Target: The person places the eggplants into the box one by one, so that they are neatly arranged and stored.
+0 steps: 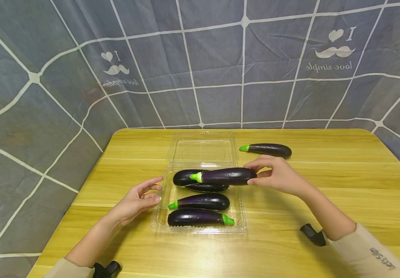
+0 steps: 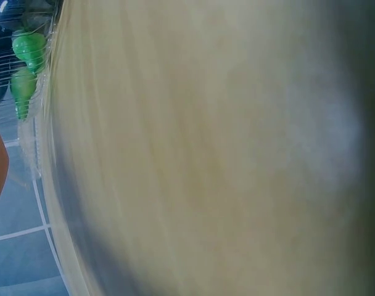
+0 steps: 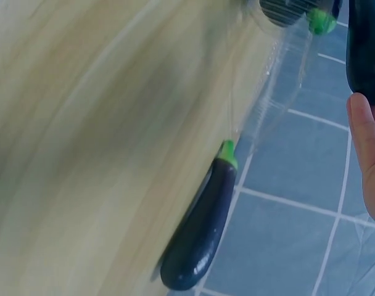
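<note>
My right hand pinches the rounded end of an eggplant, whose green stem end points left. This eggplant is over the back part of a clear plastic clamshell container and partly hides the ones beneath. Several eggplants lie inside, among them one at the back, one in the middle and one at the front with its stem to the right. Beside the container's left wall, my left hand has loosely bent fingers and holds nothing; whether it touches the wall, I cannot tell.
Behind my right hand, another eggplant lies on the wooden table. The container's clear lid lies folded back behind its base. A grey curtain with white lines hangs along the table's back edge and left side.
</note>
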`<state>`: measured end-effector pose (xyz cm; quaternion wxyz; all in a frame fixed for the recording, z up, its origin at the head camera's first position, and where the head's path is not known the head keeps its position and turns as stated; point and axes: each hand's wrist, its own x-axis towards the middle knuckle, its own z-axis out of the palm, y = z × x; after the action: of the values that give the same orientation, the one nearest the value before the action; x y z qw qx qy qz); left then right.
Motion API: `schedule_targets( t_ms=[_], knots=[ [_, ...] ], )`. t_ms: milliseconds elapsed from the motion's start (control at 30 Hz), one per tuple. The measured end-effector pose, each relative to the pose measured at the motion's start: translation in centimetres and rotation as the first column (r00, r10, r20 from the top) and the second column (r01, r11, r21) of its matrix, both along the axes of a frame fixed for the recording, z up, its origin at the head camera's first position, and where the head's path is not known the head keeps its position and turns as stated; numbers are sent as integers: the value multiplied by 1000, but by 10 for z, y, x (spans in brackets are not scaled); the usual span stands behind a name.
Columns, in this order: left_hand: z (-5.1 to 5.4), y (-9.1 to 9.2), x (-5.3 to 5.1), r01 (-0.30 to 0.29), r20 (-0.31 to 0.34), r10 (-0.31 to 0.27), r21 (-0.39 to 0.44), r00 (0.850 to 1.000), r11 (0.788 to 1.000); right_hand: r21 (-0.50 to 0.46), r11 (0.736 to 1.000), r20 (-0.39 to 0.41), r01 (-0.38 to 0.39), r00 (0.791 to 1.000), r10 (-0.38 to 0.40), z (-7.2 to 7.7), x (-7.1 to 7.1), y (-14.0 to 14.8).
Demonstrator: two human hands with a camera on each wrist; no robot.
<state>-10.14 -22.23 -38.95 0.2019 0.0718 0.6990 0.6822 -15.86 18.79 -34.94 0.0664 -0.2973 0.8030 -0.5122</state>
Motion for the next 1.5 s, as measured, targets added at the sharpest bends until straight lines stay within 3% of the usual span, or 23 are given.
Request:
schedule_targets(
  t_ms=[200,467,733,1500],
  knots=[
    [1,1,0,-1,2,1,-4,1000,1000,-30,999,-6,-34,999,34,-5,0,-8],
    [1,1,0,-4,1,4,-3,1000,1000,-55,996,45,-63,997,66,-8,2,-20],
    [1,0,0,1,2,-1,0,1000,1000,-48,997,42,-64,997,66,-13,2,-33],
    [1,1,1,-9,5,9,24,1000,1000,52,995,38,-82,996,81,-21,5,-56]
  ],
)
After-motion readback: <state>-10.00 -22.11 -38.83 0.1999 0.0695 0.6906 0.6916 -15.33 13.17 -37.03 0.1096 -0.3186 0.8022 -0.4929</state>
